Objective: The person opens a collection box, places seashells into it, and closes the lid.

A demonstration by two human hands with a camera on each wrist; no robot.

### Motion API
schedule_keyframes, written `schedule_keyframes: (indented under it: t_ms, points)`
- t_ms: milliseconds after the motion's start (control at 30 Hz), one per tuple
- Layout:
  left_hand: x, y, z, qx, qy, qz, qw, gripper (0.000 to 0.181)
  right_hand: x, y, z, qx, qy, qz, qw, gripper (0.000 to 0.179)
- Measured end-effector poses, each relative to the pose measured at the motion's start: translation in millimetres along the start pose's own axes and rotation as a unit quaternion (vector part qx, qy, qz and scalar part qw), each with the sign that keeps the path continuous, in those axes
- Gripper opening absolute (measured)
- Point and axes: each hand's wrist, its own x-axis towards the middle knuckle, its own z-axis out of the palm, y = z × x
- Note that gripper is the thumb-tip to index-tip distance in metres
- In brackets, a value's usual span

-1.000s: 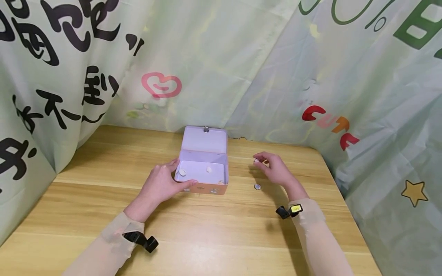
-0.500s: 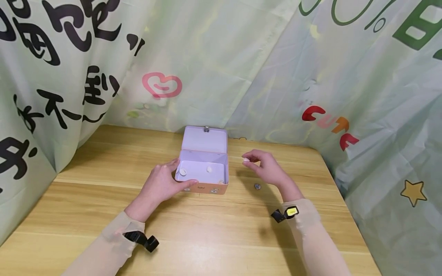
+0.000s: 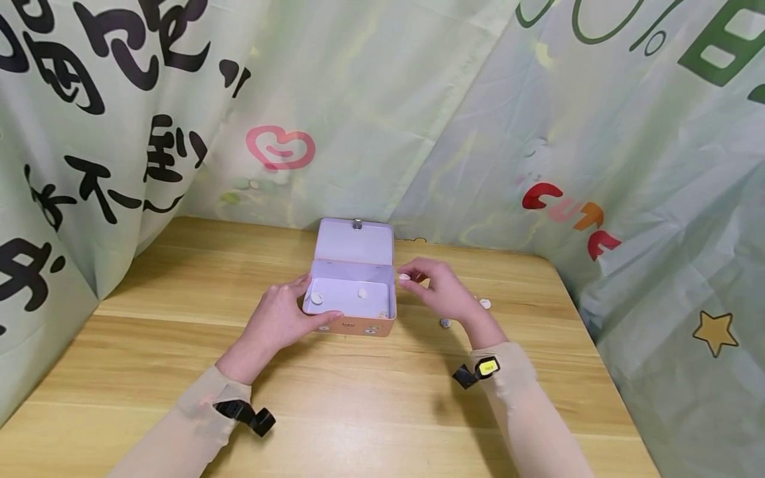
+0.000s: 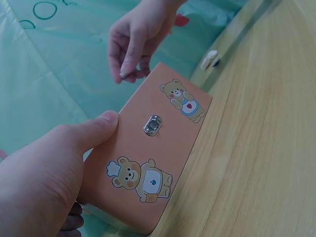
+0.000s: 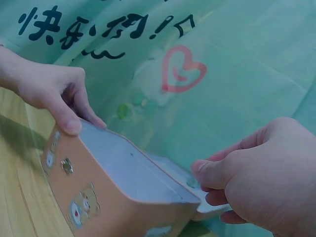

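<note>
A hinged tin box (image 3: 352,325) stands with its lid up, lilac inside and orange outside, with bear pictures and a metal clasp (image 4: 153,125) on the front. My left hand (image 3: 277,315) grips its left end, thumb on the front wall and fingers at the side. Beside the right rim, my right hand (image 3: 439,289) pinches a small round white piece (image 3: 404,277) between thumb and fingers. Inside the box lie a white disc (image 3: 316,299) at the left, another disc (image 3: 362,293) near the middle and a partly hidden piece (image 3: 382,315) at the front right.
On the wooden table (image 3: 370,411), right of the box, lie a white piece (image 3: 485,303) and a darker round piece (image 3: 445,323), both close to the right forearm. A printed curtain (image 3: 370,133) hangs behind the table and along both sides.
My right hand has moved left with the pinched white piece, from the table's right part to the box's right rim, uncovering a white piece behind it. Left hand and box stay put.
</note>
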Motion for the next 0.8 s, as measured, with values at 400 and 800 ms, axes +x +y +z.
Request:
schedule_keyframes:
  t_ms: [400,800]
  points:
    - [0.4,-0.2,0.4,0.002,-0.004,-0.006,1.0,0.106,19.1,-18,19,0.016,-0.028,-0.016,0.9994,0.025]
    - [0.1,-0.7,-0.5,0.009,-0.011,-0.012,0.9998,0.113,38.9,-21,39,0.005,-0.055,-0.052,0.9971,0.022]
